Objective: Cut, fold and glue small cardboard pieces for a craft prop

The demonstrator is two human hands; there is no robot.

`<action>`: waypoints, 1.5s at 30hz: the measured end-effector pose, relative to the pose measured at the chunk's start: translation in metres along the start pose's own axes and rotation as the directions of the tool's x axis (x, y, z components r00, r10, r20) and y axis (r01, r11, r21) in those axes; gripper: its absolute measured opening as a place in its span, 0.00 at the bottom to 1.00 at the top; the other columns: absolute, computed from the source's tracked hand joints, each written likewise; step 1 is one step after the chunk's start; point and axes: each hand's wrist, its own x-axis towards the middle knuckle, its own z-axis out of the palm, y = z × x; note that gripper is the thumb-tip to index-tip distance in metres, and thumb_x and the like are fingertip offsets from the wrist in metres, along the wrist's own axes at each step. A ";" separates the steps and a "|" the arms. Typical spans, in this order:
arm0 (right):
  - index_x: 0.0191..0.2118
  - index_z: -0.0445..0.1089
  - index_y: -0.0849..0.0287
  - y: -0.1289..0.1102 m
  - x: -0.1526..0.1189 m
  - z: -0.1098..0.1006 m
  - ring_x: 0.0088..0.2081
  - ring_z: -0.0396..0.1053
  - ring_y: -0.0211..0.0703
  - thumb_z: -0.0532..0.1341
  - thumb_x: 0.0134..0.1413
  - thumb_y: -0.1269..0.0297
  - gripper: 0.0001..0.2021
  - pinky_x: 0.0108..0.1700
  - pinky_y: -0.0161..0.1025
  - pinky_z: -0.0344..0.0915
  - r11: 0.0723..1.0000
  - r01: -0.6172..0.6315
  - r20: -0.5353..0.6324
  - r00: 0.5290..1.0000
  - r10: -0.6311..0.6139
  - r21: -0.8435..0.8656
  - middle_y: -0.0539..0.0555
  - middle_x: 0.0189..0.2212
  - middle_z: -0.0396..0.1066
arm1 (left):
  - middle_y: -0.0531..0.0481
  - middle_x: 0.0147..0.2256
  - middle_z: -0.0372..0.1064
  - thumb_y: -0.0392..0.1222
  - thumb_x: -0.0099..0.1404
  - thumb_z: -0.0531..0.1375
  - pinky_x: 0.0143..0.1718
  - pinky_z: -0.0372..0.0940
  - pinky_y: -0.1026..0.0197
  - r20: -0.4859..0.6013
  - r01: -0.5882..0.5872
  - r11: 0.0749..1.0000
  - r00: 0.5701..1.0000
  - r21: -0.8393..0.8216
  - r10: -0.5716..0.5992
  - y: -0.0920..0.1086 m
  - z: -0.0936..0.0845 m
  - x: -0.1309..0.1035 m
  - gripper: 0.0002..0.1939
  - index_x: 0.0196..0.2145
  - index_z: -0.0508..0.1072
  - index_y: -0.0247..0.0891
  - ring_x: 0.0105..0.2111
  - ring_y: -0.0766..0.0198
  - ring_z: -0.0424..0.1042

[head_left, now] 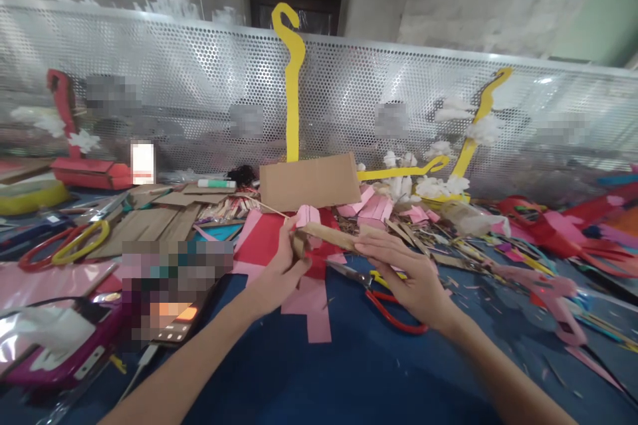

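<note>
A narrow tan strip (329, 236), which looks like cardboard, spans my two hands above the blue table. My left hand (282, 265) pinches its left end, where the strip curls down. My right hand (406, 272) has its fingers closed over the other end. Below them lie a red sheet (256, 242) and cut pink paper (304, 299). Scissors (393, 312) with red and yellow handles rest partly under my right hand. Just beyond stands a brown cardboard block (309, 182), a yellow hooked strip (293, 99) rising behind it.
On the right lies a pink glue gun (548, 292) among paper scraps. At left are scissors (67, 246), cardboard pieces (144, 229), a phone (179, 319) and a purple case (74, 345). A perforated metal panel (199, 80) runs along the back.
</note>
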 end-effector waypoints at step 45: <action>0.41 0.81 0.35 0.023 -0.005 -0.009 0.68 0.57 0.55 0.65 0.62 0.66 0.12 0.69 0.68 0.50 0.980 -0.065 -0.191 0.976 0.101 0.185 0.45 0.62 0.69 | 0.38 0.61 0.65 0.43 0.66 0.66 0.59 0.65 0.35 -0.044 -0.306 0.912 0.943 0.272 0.330 -0.003 0.000 -0.007 0.32 0.63 0.58 0.46 0.59 0.44 0.69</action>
